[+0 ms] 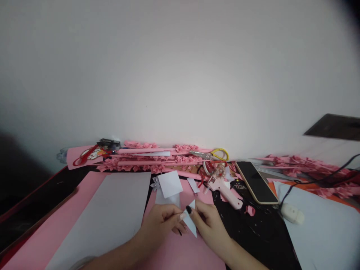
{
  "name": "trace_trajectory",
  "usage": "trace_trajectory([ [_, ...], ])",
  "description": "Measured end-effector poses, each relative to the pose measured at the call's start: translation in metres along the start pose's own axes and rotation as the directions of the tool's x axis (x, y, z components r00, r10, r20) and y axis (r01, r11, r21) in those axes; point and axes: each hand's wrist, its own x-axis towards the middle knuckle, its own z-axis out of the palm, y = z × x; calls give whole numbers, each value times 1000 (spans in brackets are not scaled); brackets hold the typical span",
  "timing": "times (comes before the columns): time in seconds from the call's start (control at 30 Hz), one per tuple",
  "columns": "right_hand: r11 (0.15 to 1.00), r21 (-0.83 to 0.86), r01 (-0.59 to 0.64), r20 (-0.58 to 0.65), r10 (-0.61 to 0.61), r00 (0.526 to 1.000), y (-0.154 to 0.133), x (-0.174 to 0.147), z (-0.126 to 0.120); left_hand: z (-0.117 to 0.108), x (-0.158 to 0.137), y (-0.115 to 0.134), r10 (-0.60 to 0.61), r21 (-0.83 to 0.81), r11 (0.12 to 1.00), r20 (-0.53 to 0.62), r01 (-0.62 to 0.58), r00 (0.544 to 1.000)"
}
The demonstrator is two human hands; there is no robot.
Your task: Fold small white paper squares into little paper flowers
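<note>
Between my two hands is a small piece of white paper (191,224), folded to a triangular shape. My left hand (161,221) pinches its left edge between thumb and fingers. On the other side, the thumb of my right hand (209,223), with a dark nail, presses on the paper near its top. Both hands are over a sheet of pink paper (182,251). Just beyond them lies a white paper square (170,184), overlapping another pale piece. A narrow white paper strip (192,185) rests to its right.
Behind lie pink paper flower stems (140,162) and yellow-handled scissors (213,154). A pink glue gun (225,189), a phone (256,182) and a white plug-like object (292,213) with a dark cable are right. Large white sheets (109,213) lie left and right. A wall (180,75) stands behind.
</note>
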Motion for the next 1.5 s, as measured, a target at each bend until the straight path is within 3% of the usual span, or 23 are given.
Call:
trace_trajectory([
  [0.37, 998, 54, -25, 77, 21, 997, -4, -1, 0, 1, -1, -2, 81, 81, 993, 49, -85, 996],
  [0.6, 996, 73, -43, 32, 41, 999, -5, -1, -1, 1, -2, 2, 130, 185, 973, 44, -136, 991],
  [0.9, 997, 68, -39, 49, 36, 998, -5, -2, 0, -3, -4, 4, 217, 449, 863, 87, -233, 972],
  [1.17, 996, 78, -42, 78, 36, 996, -6, -2, 0, -6, -4, 0, 259, 553, 788, 103, -272, 960],
  [1.3, 995, 80, -55, 83, 49, 995, -7, -2, 0, -5, -3, -4, 274, 536, 797, 93, -280, 957],
  [1.5, 975, 212, -72, 136, 43, 990, -7, 0, -1, 0, -6, -3, 147, 313, 934, 95, -170, 984],
])
